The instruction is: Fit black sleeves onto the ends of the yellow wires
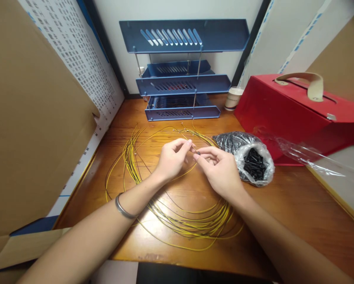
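Observation:
Over the middle of the wooden table, my left hand point(173, 158) pinches the end part of a thin wire between thumb and forefinger. Close to its right, my right hand point(220, 169) grips a small black piece point(198, 153) at the wire's tip; its exact kind is too small to tell. Beneath both hands lies a loose coil of yellow and dark wires point(191, 225), its loops spread across the table. Just right of my right hand, an open clear plastic bag point(239, 146) shows many small black parts point(254, 165) in its mouth.
A blue tiered tray rack point(183, 85) stands at the back of the wooden table point(271, 221). Beside it is a paper cup point(233, 98). A red box with a beige handle point(298, 114) occupies the right side, with clear plastic film by it. Cardboard point(38, 110) rises at the left.

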### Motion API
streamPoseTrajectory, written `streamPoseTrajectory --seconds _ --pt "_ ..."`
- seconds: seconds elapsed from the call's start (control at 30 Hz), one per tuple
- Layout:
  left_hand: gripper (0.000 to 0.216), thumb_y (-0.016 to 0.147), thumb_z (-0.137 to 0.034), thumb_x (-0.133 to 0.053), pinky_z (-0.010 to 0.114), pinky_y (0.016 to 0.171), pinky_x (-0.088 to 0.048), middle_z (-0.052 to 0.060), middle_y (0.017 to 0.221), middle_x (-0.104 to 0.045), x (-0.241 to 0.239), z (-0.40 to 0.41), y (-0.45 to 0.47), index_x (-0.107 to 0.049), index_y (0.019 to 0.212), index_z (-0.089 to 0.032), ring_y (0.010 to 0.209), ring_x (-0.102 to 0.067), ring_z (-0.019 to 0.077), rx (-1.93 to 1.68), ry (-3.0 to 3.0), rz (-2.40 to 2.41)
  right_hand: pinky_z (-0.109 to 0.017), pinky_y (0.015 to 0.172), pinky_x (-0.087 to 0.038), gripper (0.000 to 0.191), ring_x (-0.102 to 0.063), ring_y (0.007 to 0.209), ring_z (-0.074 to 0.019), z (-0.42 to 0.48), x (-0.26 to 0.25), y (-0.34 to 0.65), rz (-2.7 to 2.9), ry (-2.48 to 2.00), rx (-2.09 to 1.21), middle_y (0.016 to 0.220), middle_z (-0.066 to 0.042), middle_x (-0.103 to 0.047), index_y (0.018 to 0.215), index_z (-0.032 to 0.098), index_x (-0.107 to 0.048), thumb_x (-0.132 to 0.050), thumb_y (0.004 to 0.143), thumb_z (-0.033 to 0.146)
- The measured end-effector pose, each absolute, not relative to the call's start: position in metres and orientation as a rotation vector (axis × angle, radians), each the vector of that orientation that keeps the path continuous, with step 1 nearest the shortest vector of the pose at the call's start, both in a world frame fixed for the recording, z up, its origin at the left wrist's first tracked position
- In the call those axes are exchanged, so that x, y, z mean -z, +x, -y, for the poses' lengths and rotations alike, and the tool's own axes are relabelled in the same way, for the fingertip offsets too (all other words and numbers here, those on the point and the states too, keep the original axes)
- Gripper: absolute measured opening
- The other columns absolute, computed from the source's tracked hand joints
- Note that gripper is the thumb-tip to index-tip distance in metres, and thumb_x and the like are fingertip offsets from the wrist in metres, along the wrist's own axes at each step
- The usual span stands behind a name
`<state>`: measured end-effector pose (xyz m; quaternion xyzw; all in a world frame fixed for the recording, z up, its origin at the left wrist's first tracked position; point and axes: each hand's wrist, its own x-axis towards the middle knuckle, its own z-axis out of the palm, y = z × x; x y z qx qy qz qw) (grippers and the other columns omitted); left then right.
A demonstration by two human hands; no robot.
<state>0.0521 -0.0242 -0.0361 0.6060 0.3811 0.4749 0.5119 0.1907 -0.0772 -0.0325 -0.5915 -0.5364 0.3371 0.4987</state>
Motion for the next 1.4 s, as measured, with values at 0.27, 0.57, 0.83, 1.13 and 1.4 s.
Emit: streamPoseTrajectory --seconds 0.27,0.57,0.83,1.13,1.4 --pt "0.032 0.085 -0.045 -0.067 0.022 0.045 -0.038 -0.002 0.059 -0.06 0.0366 0.023 0.0522 -0.067 0.075 -0.015 0.046 -0.048 0.0076 -1.201 1.426 -0.907 -0.03 0.059 -0.043 0.025 -0.058 0.061 -0.0161 0.0766 0.0308 0.1903 1.272 -1.417 -0.869 0.075 -0.006 -0.071 0.089 0.014 -0.072 -0.07 0.076 0.035" --pt "0.03 0.086 -0.042 -0.068 0.02 0.049 -0.035 -0.003 0.059 -0.06 0.0353 0.0255 0.0524 -0.063 0.073 -0.015 0.048 -0.042 0.0058 -1.118 1.504 -0.821 -0.028 0.059 -0.043 0.025 -0.061 0.069 -0.0175 0.0761 0.0302 0.1932 1.238 -1.334 -0.9 0.08 -0.008 -0.073 0.087 0.013 -0.072 -0.072 0.074 0.035" --pt "0.033 0.083 -0.047 -0.069 0.022 0.048 -0.035 -0.004 0.058 -0.056 0.0369 0.0193 0.0507 -0.06 0.074 -0.017 0.047 -0.043 0.0064 -1.244 1.402 -0.961 -0.027 0.053 -0.039 0.025 -0.053 0.055 -0.0132 0.0768 0.0307 0.1907 1.247 -1.353 -0.96 0.067 -0.003 -0.068 0.087 0.013 -0.072 -0.072 0.073 0.034" --pt "0.038 0.086 -0.049 -0.067 0.021 0.055 -0.039 -0.005 0.055 -0.054 0.0393 0.0246 0.0533 -0.055 0.068 -0.016 0.051 -0.045 0.007 -1.047 1.487 -0.813 -0.03 0.065 -0.048 0.023 -0.065 0.07 -0.0187 0.0764 0.0336 0.1916 1.245 -1.328 -0.955 0.078 -0.007 -0.073 0.086 0.014 -0.072 -0.07 0.076 0.034" --pt "0.04 0.089 -0.045 -0.063 0.021 0.053 -0.038 -0.005 0.054 -0.052 0.038 0.0207 0.0504 -0.048 0.063 -0.018 0.047 -0.043 0.0064 -1.16 1.447 -0.822 -0.028 0.056 -0.045 0.022 -0.058 0.058 -0.0145 0.078 0.029 0.187 1.268 -1.361 -0.946 0.069 -0.005 -0.07 0.082 0.014 -0.07 -0.071 0.074 0.034"
